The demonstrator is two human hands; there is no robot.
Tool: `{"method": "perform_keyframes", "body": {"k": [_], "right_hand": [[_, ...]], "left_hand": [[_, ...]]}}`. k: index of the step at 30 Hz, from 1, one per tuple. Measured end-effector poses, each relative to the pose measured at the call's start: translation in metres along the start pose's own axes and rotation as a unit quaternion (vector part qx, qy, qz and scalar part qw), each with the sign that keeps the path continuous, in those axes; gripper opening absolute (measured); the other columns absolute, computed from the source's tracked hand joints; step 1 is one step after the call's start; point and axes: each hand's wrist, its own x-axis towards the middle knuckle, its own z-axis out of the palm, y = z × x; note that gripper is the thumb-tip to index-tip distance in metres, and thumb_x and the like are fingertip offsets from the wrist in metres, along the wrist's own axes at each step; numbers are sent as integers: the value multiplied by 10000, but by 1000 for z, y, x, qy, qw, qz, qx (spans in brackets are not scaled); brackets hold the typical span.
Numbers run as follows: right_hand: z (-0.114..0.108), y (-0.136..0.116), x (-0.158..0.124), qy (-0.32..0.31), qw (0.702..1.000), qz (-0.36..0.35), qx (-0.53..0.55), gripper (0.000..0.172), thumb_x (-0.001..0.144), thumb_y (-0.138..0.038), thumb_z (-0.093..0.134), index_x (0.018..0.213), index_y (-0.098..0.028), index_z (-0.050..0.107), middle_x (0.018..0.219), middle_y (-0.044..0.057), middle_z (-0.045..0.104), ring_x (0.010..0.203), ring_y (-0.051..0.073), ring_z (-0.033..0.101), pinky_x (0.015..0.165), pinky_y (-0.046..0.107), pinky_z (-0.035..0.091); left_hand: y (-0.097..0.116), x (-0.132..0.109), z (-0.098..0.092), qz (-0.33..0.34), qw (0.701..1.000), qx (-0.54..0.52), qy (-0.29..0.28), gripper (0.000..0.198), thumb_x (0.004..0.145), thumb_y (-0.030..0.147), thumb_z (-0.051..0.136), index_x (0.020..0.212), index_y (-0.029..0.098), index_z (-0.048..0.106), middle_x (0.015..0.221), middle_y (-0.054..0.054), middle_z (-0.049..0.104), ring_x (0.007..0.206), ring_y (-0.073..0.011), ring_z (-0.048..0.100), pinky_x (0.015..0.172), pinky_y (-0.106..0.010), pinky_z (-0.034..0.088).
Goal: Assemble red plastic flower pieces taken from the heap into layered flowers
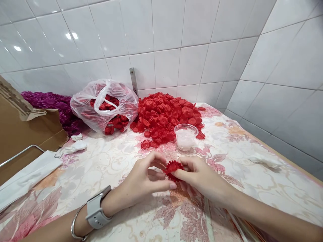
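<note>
A small red flower [174, 168] with a toothed edge is between my hands, above the patterned tablecloth. My right hand [195, 173] pinches it, with the thumb across its lower side. From the left, my left hand [148, 178] reaches to the flower's edge, its fingers curved and the thumb apart from them; its fingertips are partly hidden behind the flower. Just beyond my hands stands a clear plastic cup [186, 138] with whitish contents. Behind the cup lies a large heap of red flowers [164, 117].
A clear plastic bag [106, 107] of red pieces sits left of the heap, beside purple flowers [55, 107]. A cardboard box [32, 131] and folded white sheet [27, 174] are at the left. Thin strips [239, 225] lie near my right forearm. Tiled walls stand behind.
</note>
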Motion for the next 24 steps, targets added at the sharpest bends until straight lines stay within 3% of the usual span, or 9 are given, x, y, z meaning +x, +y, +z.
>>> {"method": "perform_keyframes", "body": {"k": [5, 8, 13, 17, 20, 24], "right_hand": [[1, -1, -3, 36, 994, -65, -83, 232, 768, -222, 515, 546, -163, 478, 469, -36, 478, 419, 65, 407, 399, 189, 276], [1, -3, -3, 29, 993, -87, -69, 219, 788, -271, 516, 600, -158, 525, 507, -29, 493, 442, 69, 424, 404, 188, 288], [3, -2, 0, -27, 994, -18, 105, 194, 800, -347, 478, 782, -162, 532, 566, -3, 557, 432, 111, 531, 372, 203, 382], [1, 0, 6, 10, 976, -36, 214, 167, 770, -314, 491, 723, -155, 507, 647, 42, 607, 503, 142, 588, 446, 264, 487], [-3, -1, 7, 42, 976, -37, 210, 186, 776, -340, 507, 730, -159, 512, 696, 38, 606, 513, 125, 581, 436, 243, 480], [-5, -1, 6, 24, 986, -23, 162, 217, 784, -380, 501, 723, -172, 492, 639, 15, 581, 474, 121, 566, 375, 215, 431]], "left_hand": [[0, -3, 4, 6, 996, 87, 36, 96, 798, 268, 546, 864, 199, 548, 856, -3, 612, 769, -141, 610, 651, -232, 504], [-1, -2, 3, 21, 993, 99, 62, 107, 822, 275, 513, 816, 180, 561, 803, -6, 607, 760, -137, 587, 673, -239, 486], [-5, 1, 3, -60, 988, -124, 67, 151, 828, 325, 501, 802, 178, 478, 835, -22, 629, 758, -142, 612, 721, -303, 507], [-4, 6, -6, -85, 964, -197, 157, 177, 840, 342, 454, 763, 190, 409, 722, -27, 671, 702, -143, 644, 734, -321, 507], [-4, 14, -19, -90, 970, -145, 174, 182, 772, 339, 554, 778, 171, 482, 750, -32, 669, 713, -160, 645, 698, -310, 508], [-12, 23, -38, -56, 976, 74, 195, 149, 684, 288, 641, 705, 147, 600, 743, -33, 648, 706, -171, 611, 656, -288, 479]]}}
